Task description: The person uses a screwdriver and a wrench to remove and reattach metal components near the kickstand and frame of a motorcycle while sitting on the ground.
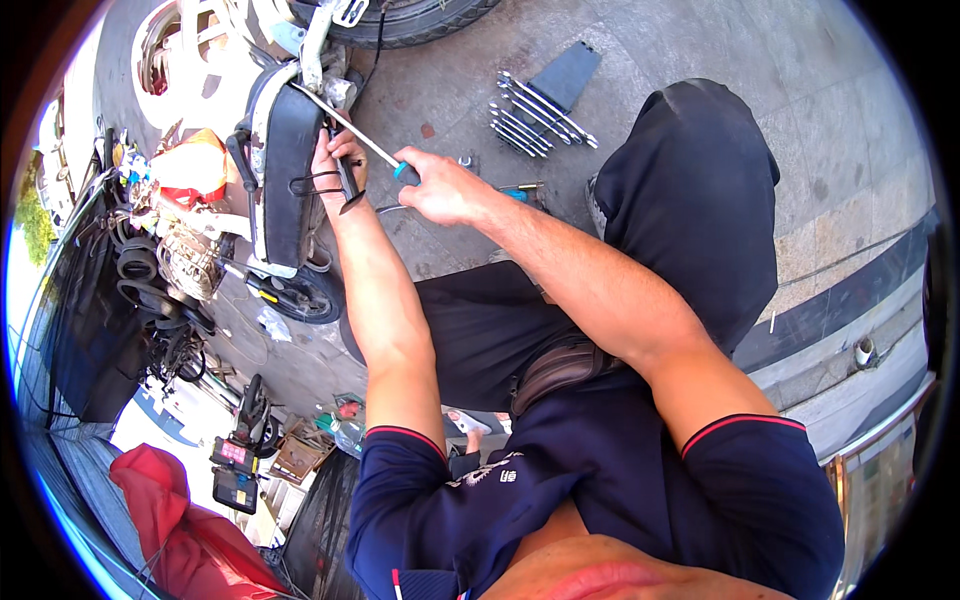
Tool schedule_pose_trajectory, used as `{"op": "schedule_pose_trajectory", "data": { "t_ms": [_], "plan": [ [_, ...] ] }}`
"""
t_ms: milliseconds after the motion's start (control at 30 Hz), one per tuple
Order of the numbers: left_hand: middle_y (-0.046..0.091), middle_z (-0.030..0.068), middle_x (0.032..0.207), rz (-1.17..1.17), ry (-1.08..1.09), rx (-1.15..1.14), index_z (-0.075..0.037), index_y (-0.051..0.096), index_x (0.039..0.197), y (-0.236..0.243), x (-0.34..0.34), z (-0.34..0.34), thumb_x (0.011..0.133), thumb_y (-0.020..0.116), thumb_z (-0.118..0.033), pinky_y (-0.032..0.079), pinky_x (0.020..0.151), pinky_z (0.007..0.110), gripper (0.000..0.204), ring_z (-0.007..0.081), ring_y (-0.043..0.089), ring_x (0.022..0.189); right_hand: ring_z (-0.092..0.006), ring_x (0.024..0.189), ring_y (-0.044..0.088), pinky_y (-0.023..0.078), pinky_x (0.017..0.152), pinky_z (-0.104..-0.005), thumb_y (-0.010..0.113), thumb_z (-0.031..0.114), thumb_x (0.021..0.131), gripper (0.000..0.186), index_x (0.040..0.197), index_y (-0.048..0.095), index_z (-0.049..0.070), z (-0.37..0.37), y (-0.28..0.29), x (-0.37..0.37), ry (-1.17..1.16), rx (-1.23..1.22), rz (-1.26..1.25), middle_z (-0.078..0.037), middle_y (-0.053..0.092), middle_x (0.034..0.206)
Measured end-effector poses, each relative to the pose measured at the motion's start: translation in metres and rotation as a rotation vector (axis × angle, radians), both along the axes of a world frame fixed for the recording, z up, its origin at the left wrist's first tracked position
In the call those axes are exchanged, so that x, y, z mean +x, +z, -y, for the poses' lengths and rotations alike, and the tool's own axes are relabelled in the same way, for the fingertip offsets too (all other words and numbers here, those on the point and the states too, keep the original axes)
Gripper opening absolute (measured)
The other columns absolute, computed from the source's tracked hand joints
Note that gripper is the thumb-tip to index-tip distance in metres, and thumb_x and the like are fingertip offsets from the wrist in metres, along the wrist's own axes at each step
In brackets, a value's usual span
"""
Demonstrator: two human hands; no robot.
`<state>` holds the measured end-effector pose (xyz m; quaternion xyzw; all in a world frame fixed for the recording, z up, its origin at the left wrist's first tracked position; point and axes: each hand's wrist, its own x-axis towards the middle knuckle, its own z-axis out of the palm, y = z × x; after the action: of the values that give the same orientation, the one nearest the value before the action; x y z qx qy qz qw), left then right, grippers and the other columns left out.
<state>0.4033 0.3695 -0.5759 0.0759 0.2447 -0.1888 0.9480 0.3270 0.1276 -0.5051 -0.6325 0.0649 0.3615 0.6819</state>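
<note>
My right hand is closed round the blue-and-black handle of a screwdriver. Its long shaft runs up and left, past my left hand, to the upper end of a long black padded part of a scooter. My left hand is beside that part, its fingers bent round a slim black piece with a pointed lower end. A thin black cable loops near it. What the piece is, I cannot make out. Whether the screwdriver's tip touches the scooter is too small to tell.
Several wrenches lie on a dark tray on the paving. A tyre is at the top, a small wheel below the scooter. Parts and tyres crowd the left, with a red cloth lower down. My bent knee is at right.
</note>
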Motion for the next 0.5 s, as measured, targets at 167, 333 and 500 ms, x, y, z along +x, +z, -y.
{"op": "schedule_pose_trajectory", "data": {
  "t_ms": [167,333,500],
  "plan": [
    [0.053,0.0193,0.125,-0.007,0.007,0.028,0.008,0.036,0.135,-0.004,0.001,-0.003,0.097,0.055,-0.003,0.051,0.057,0.021,0.043,0.0126,0.056,0.071,-0.0155,0.051,0.055,0.043,0.042,-0.0325,0.064,0.012,0.085,0.053,0.137,0.051,0.008,0.013,-0.023,-0.008,0.013,0.346,-0.320,-0.007,0.059,0.071],
    [0.053,0.0207,0.126,-0.008,-0.007,0.065,0.009,0.034,0.137,-0.004,0.004,-0.004,0.097,0.056,-0.003,0.052,0.058,0.021,0.047,0.0122,0.056,0.072,-0.0134,0.065,0.058,0.048,0.058,-0.0317,0.067,0.010,0.082,0.054,0.135,0.054,0.010,-0.011,-0.069,-0.039,-0.076,0.147,0.030,-0.004,0.059,0.076],
    [0.054,0.0204,0.127,-0.039,-0.005,0.064,0.005,0.040,0.135,-0.004,0.002,-0.006,0.099,0.054,-0.007,0.052,0.058,0.021,0.041,0.0120,0.056,0.072,-0.0143,0.063,0.055,0.046,0.055,-0.0338,0.067,0.010,0.082,0.053,0.134,0.053,0.009,-0.021,-0.055,-0.035,-0.094,0.119,-0.021,-0.005,0.058,0.074]
  ]
}}
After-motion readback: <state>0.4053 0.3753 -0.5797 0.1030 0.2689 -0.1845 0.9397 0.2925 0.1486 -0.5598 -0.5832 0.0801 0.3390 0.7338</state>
